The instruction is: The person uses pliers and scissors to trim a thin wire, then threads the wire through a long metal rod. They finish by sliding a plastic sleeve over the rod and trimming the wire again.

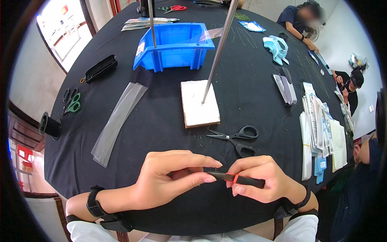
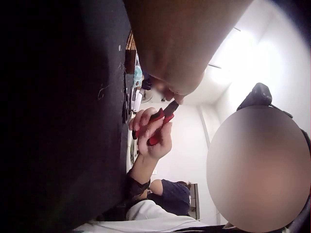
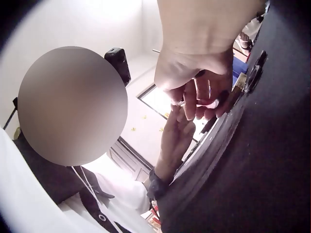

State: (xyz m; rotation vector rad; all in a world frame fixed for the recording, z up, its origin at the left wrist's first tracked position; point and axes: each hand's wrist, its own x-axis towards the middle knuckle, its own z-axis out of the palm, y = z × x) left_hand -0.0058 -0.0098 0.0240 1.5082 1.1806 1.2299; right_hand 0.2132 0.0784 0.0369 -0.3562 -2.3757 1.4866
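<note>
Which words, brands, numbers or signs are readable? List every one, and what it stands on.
None can be read.
Blue bin: white label too small.
Packets at right: print too small.
Packet near the face mask: too small.
Packets behind the bin: too small.

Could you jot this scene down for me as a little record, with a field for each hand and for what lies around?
Left hand: the left hand, thumb and index finger at the pliers' tip; too small to tell if they hold anything
Right hand: the right hand, gripping red-and-black pliers
Just beyond the hands: black scissors, blades apart
Farther off: white block with metal rod; blue bin
Surface: black cloth
</note>
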